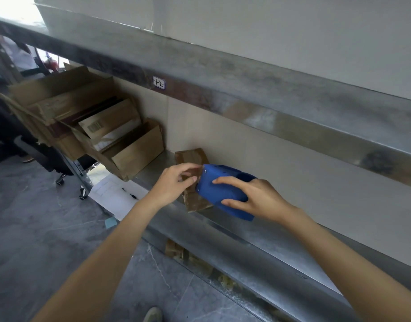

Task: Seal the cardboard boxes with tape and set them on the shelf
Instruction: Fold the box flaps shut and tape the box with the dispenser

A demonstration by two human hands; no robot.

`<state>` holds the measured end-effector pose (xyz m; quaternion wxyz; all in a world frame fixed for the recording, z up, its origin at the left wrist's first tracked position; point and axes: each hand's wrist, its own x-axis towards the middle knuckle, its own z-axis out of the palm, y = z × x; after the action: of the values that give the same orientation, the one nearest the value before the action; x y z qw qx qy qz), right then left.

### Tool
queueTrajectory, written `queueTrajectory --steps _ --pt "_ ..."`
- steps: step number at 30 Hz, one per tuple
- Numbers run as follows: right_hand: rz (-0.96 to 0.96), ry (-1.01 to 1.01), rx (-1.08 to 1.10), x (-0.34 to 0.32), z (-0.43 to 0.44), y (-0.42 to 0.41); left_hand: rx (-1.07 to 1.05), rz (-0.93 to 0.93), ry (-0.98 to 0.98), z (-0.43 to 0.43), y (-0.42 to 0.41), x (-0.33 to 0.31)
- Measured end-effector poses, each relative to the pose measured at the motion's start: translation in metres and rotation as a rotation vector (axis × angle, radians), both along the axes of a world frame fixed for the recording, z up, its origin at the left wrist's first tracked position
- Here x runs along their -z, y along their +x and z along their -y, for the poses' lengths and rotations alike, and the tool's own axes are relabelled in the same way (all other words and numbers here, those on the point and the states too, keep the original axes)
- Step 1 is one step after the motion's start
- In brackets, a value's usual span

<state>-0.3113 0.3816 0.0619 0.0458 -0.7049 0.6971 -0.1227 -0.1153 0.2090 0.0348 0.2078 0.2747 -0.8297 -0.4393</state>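
Cardboard box [196, 202]: grasped by left hand [174, 184] fingers, on shelf [269, 235], sealing unfinished.
Blue tape dispenser [223, 189]: grasped by right hand [260, 197] fingers.

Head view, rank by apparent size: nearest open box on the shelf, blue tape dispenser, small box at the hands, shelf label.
1. open box, largest.
2-3. tape dispenser and small box: they look alike, and the box is partly hidden, so unranked.
4. shelf label, smallest.
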Motion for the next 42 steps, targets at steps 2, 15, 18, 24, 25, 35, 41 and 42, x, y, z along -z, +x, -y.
queueTrajectory --steps 2,15,18,24,25,35,41,42 --pt "-0.022 -0.006 -0.037 0.001 -0.002 0.003 0.073 -0.015 0.09 -0.002 0.002 -0.003" --pt "-0.116 -0.073 -0.147 0.004 -0.005 0.015 0.128 0.046 0.11 -0.001 0.014 0.011" --pt "-0.116 -0.041 -0.155 0.004 -0.004 0.018 0.117 0.041 0.123 -0.004 0.016 0.012" --pt "-0.121 -0.006 -0.143 0.001 0.0 0.019 0.037 0.001 0.053 -0.015 0.018 0.013" --pt "-0.132 -0.004 -0.137 0.0 0.0 0.017 0.012 -0.013 0.03 -0.015 0.02 0.013" --pt "-0.116 0.041 -0.12 -0.004 -0.021 -0.008 -0.129 -0.053 0.067 -0.01 0.042 0.021" --pt "-0.138 0.084 -0.006 -0.003 -0.044 -0.03 -0.203 -0.034 0.084 0.006 0.065 0.037" --pt "-0.138 0.088 0.005 -0.004 -0.044 -0.032 -0.191 -0.026 0.073 0.007 0.064 0.038"
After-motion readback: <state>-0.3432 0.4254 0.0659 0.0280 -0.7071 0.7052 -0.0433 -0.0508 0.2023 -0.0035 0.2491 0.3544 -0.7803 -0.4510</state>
